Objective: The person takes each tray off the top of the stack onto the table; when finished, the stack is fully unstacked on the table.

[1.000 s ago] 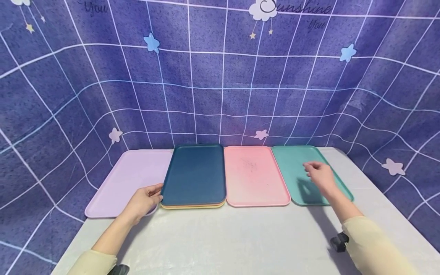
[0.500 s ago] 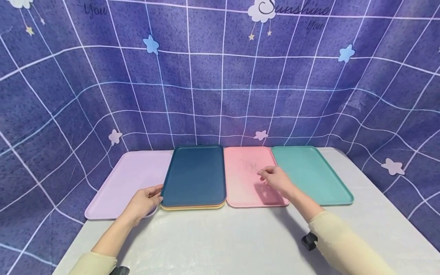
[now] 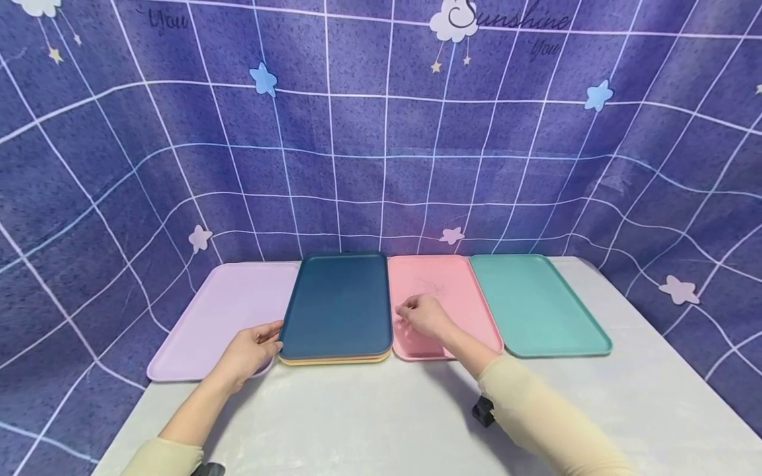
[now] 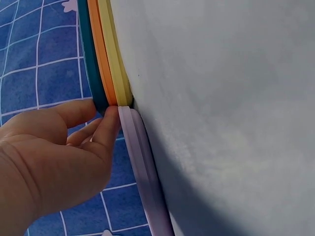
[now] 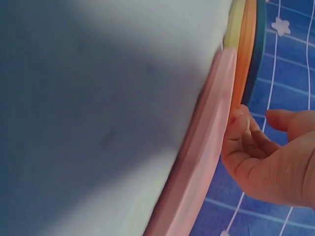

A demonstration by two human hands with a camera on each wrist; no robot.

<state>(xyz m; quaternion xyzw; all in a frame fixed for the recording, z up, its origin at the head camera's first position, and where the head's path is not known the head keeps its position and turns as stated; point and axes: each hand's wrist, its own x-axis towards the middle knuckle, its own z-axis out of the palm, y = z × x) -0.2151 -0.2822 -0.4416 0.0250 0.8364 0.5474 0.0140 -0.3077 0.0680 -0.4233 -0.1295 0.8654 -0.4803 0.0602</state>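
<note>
A dark blue tray [image 3: 338, 304] tops a stack, over an orange tray [image 4: 102, 54] and a yellow tray [image 4: 114, 54]. My left hand [image 3: 251, 354] touches the stack's left edge near its front corner. In the left wrist view, one fingertip is at the blue rim and another at the orange one. Over the pink tray [image 3: 464, 317], my right hand [image 3: 425, 317] has its fingertips close to the stack's right edge. From the right wrist, one fingertip lies at the orange edge while another finger stands apart from the rim.
A lilac tray [image 3: 223, 317] lies left of the stack, partly beneath my left hand. At the far right is a green tray [image 3: 538, 307]. A purple-blue patterned curtain [image 3: 381, 165] rises behind the pale table [image 3: 345, 416].
My right hand has swept left from above the green tray, across the pink tray, to near the stack's right edge. The left hand and the trays have stayed in place.
</note>
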